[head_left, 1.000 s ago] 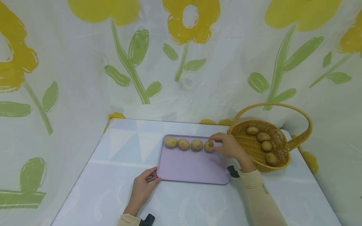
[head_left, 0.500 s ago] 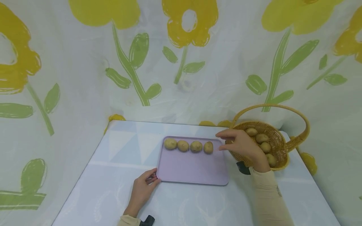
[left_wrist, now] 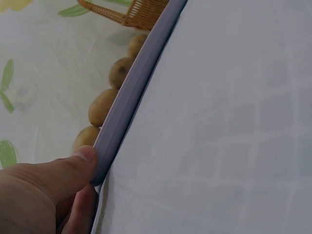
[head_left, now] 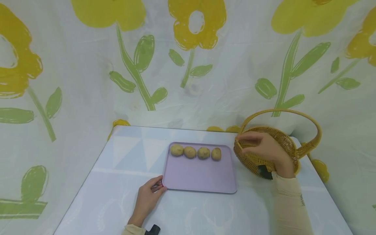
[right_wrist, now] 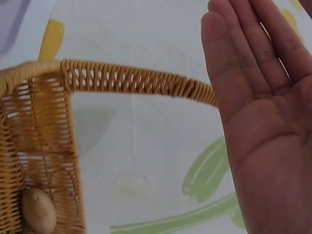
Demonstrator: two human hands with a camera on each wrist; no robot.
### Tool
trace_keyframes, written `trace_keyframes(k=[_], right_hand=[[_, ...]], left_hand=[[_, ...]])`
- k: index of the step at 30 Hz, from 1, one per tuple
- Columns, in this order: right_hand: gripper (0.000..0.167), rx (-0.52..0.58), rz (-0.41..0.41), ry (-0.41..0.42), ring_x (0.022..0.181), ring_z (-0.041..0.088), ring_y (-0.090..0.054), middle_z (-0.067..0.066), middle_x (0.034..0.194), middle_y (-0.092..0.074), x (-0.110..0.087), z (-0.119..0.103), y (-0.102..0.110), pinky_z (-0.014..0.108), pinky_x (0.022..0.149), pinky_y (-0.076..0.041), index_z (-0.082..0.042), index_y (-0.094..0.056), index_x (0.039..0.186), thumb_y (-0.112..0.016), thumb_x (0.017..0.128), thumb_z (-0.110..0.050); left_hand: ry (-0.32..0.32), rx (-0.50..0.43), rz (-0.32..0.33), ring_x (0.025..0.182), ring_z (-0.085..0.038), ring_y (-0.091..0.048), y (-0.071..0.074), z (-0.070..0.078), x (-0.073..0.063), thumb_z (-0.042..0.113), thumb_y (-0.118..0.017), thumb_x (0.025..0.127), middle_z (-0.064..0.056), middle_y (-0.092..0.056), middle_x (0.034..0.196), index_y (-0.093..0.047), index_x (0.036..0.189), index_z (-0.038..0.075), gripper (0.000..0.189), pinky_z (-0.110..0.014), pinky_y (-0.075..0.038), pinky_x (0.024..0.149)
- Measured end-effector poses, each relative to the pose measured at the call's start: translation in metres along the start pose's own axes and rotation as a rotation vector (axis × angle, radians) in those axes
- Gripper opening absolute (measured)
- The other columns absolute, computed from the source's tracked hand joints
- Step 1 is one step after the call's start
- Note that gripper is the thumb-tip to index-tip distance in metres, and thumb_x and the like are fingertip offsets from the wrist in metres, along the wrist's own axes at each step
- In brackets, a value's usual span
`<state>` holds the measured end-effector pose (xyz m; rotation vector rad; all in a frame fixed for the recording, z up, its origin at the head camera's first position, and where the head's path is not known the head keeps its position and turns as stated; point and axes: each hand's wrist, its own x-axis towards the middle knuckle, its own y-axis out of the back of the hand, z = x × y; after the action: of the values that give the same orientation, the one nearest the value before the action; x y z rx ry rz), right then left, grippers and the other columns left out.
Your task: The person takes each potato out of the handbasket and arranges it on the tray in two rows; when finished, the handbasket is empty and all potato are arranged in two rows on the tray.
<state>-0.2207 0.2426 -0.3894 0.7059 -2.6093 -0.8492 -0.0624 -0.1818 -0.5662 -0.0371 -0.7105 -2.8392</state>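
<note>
My L hand (head_left: 148, 197) pinches the near-left corner of the lilac tray (head_left: 199, 174), thumb on the rim, so it's narrow w/ just the tray edge in it. R hand (head_left: 268, 150) is over the wicker basket (head_left: 246, 160), fingers straight, thumb apart: wide, nothing held. Can't tell if it touches the basket rim.

4 potatoes (head_left: 203, 152) sit in a row along the tray's far edge, bare tray to the R of the last one. R wrist view shows 1 more potato (right_wrist: 39, 210) inside the basket; from above my hand blocks most of the inside, so can't tell the total there.

Risks, IMO: potatoes are roundish, so if my L hand tips or jerks the corner, the row could roll, esp. the R-most w/ free space beside it. Basket handle (head_left: 318, 135) arches high; a careless wrist could snag it & tip the basket onto the tabletop (head_left: 117, 195). Basket's just beside the tray, so a bump could shove both. A fingertip-only pinch on a smooth potato might slip.
</note>
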Motion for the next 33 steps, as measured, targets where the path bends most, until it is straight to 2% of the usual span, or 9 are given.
trace_keyframes(k=[4, 11, 19, 33], right_hand=[[0.047, -0.014, 0.019, -0.012, 0.113, 0.002, -0.066, 0.011, 0.125, -0.072, -0.004, 0.012, 0.01, 0.012, 0.095, -0.058, -0.005, -0.069, 0.128, -0.084, 0.083, -0.006], [0.047, 0.021, 0.052, -0.092, 0.112, -0.008, -0.063, -0.018, 0.123, -0.068, -0.015, 0.019, 0.033, 0.009, 0.093, -0.058, 0.0, -0.065, 0.132, -0.08, 0.088, -0.007], [0.049, 0.032, 0.109, -0.221, 0.11, -0.011, -0.063, -0.024, 0.119, -0.07, -0.023, 0.027, 0.053, 0.007, 0.087, -0.058, -0.001, -0.063, 0.135, -0.079, 0.09, -0.009], [0.046, 0.038, 0.153, -0.238, 0.105, -0.008, -0.065, -0.028, 0.114, -0.07, -0.025, 0.057, 0.063, 0.007, 0.083, -0.057, 0.003, -0.06, 0.136, -0.074, 0.094, -0.011]], left_hand=[[-0.003, -0.002, 0.005, 0.099, -0.023, -0.071, 0.0, -0.001, -0.001, -0.001, -0.085, 0.078, -0.006, -0.073, 0.101, -0.071, 0.124, 0.001, 0.048, -0.017, -0.064, 0.09], [0.007, -0.011, -0.003, 0.099, -0.022, -0.071, 0.0, -0.002, 0.0, 0.0, -0.085, 0.079, -0.007, -0.073, 0.103, -0.07, 0.124, 0.001, 0.047, -0.016, -0.064, 0.09], [0.024, 0.026, -0.005, 0.101, -0.02, -0.071, 0.0, -0.001, 0.0, 0.002, -0.085, 0.079, -0.004, -0.072, 0.101, -0.07, 0.126, 0.004, 0.049, -0.013, -0.063, 0.09], [0.037, 0.016, -0.008, 0.102, -0.022, -0.071, 0.0, 0.0, 0.0, 0.002, -0.084, 0.08, -0.005, -0.073, 0.104, -0.07, 0.127, 0.004, 0.049, -0.012, -0.062, 0.09]])
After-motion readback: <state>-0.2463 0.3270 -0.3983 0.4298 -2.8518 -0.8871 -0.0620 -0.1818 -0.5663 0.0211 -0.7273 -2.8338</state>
